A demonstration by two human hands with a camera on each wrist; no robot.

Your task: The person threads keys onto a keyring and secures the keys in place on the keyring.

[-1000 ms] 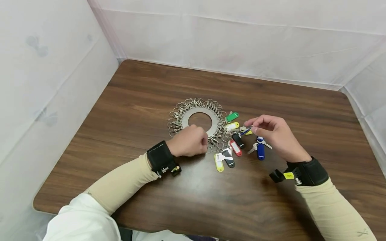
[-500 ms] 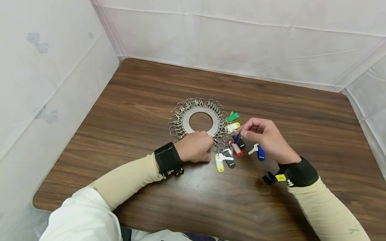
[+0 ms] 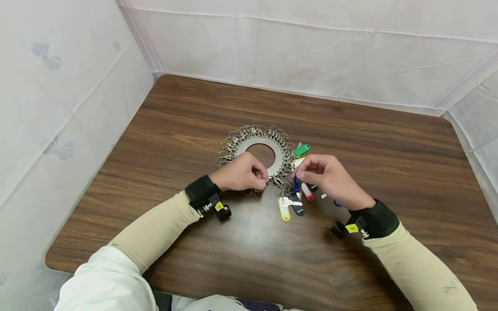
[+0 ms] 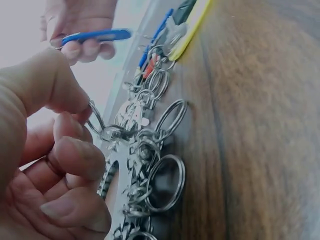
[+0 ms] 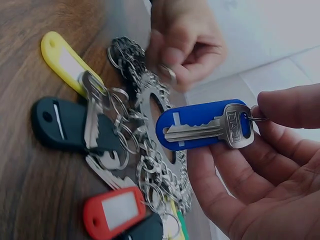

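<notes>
A flat, ring-shaped metal disc (image 3: 277,152) lay near the middle of the dark, wood-grained table (image 3: 350,129), its outer edge crowded with small steel clips and wire split rings (image 3: 233,144) that gave it a bristly, chain-like fringe. The left hand (image 3: 242,173) rested at the near edge of the disc, fingers curled, thumb and forefinger pinching one of the clips (image 4: 107,131); in the left wrist view the polished loops beside it lay overlapping on the table.

The right hand (image 3: 326,175) hovered just right of the disc, above the table, its thumb and fingers pinched on the small ring of a silver key (image 5: 210,131) backed by a smooth blue plastic tag (image 5: 192,120) with rounded ends. The key and tag hung free of the table, close to the disc's near right edge, near the left hand's fingers.

Around that edge more oblong plastic tags fanned out on the wood: a green tag (image 3: 301,150) at the far right, a red tag with a white label window (image 3: 307,191), a black tag (image 3: 297,208) and a yellow tag (image 3: 282,210) nearest the person, with another plain silver key (image 3: 289,201) lying across them. Both forearms wore beige sleeves (image 3: 155,229) and black wrist straps (image 3: 200,192). Creased white sheeting (image 3: 311,56) walled the table at left, far and right.
</notes>
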